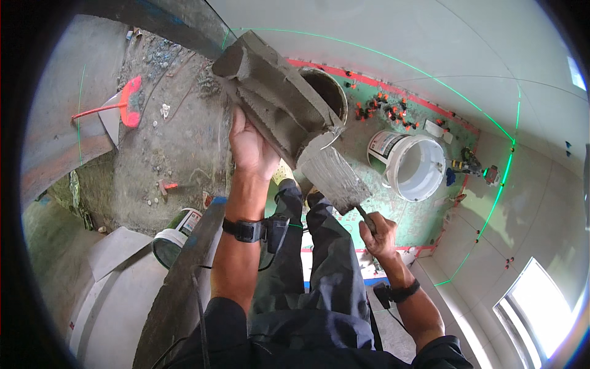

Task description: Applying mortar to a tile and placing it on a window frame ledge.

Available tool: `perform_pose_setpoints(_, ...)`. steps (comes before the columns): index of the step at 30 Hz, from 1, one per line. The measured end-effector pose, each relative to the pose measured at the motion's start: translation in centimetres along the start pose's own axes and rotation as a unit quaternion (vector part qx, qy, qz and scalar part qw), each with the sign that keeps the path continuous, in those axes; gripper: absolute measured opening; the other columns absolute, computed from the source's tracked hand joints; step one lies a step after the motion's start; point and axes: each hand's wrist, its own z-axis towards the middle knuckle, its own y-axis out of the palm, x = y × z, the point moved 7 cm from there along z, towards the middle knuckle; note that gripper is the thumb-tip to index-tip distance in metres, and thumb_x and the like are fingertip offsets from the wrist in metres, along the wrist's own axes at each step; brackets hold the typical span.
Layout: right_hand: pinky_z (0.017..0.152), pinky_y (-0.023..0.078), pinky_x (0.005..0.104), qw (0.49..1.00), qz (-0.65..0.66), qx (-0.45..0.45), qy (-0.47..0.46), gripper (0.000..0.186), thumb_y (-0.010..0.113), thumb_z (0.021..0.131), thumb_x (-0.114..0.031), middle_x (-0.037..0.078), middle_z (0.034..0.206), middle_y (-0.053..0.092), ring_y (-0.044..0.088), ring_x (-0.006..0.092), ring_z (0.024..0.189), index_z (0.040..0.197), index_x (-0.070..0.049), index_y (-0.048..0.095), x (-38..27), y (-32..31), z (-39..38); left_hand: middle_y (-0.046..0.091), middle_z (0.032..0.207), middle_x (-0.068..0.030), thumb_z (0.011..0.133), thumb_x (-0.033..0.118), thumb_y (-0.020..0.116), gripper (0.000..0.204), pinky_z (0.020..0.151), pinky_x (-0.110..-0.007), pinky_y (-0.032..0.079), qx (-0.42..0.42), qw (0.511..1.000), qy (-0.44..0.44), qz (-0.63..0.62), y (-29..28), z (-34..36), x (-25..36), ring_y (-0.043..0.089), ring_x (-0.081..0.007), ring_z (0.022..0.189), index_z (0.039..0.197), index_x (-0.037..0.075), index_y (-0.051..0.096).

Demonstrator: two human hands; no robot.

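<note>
- The left hand (249,147) grips the underside of a large flat tile coated with grey mortar (270,101); its fingers wrap round the tile's lower edge and hold it tilted, the coated face turned up and to the right.
- The right hand (380,234) is closed round the handle of a flat steel trowel loaded with grey mortar (335,175); the fingers are curled tight on the handle, and the blade reaches up and left from them.
- The trowel's upper end touches the lower end of the mortar-coated tile, just right of the left fingers.
- Both wrists carry black strapped devices; the one on the left wrist (246,230) has a thin cable running down the forearm.
- Behind the tile, above the right fingers, the dark round mouth of a mortar-smeared bucket (329,92) shows partly.
- Right of the trowel, well apart from the right fingers, a white plastic bucket (412,166) stands on the green floor (381,203).
- Small red and orange tile clips (384,111) lie scattered on the floor above the white bucket.
- Far left of the left fingers, a red-headed tool with a long red handle (126,104) lies on rough grey ground.
- Green laser lines (491,215) cross the pale tiled walls to the right.
- Below the left fingers, beside the forearm, a small green-banded tub (178,234) sits.
</note>
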Motion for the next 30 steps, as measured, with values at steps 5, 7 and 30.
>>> perform_pose_setpoints(5, 0.054, 0.047, 0.0427, 0.999, -0.002, 0.038, -0.029, 0.017, 0.072, 0.084, -0.018, 0.013, 0.063, 0.058, 0.06, 0.0342, 0.056, 0.085, -0.004, 0.061, -2.5, -1.2, 0.8, 0.039, 0.159, -0.0116, 0.108, 0.046, 0.035, 0.056, 0.121, -0.056, 0.027, -0.008, 0.999, 0.016, 0.03, 1.0, -0.1, 1.7, 0.037, -0.0345, 0.145, 0.153, 0.012, 0.04)
perform_pose_setpoints(7, 0.055, 0.048, 0.0419, 0.999, -0.012, 0.049, -0.014, 0.019, 0.071, 0.086, -0.019, 0.014, 0.064, 0.059, 0.061, 0.0341, 0.056, 0.086, -0.004, 0.06, -2.8, -1.0, 1.5, 0.039, 0.159, -0.0116, 0.108, 0.046, 0.036, 0.056, 0.121, -0.056, 0.026, -0.02, 1.0, 0.004, 0.016, 0.8, -0.5, 2.2, 0.037, -0.0345, 0.145, 0.153, 0.012, 0.039)
perform_pose_setpoints(30, 0.074, 0.055, 0.048, 0.979, -0.152, -0.12, 0.056, 0.037, 0.054, 0.094, -0.014, 0.017, 0.102, 0.067, 0.07, 0.0344, 0.092, 0.131, -0.012, 0.054, 2.4, 14.3, 6.6, 0.033, 0.156, -0.0308, 0.105, 0.054, 0.037, 0.082, 0.117, -0.057, 0.034, -0.092, 0.729, 0.183, 0.653, 16.1, -1.8, -5.1, 0.042, -0.045, 0.14, 0.16, 0.0, 0.01)
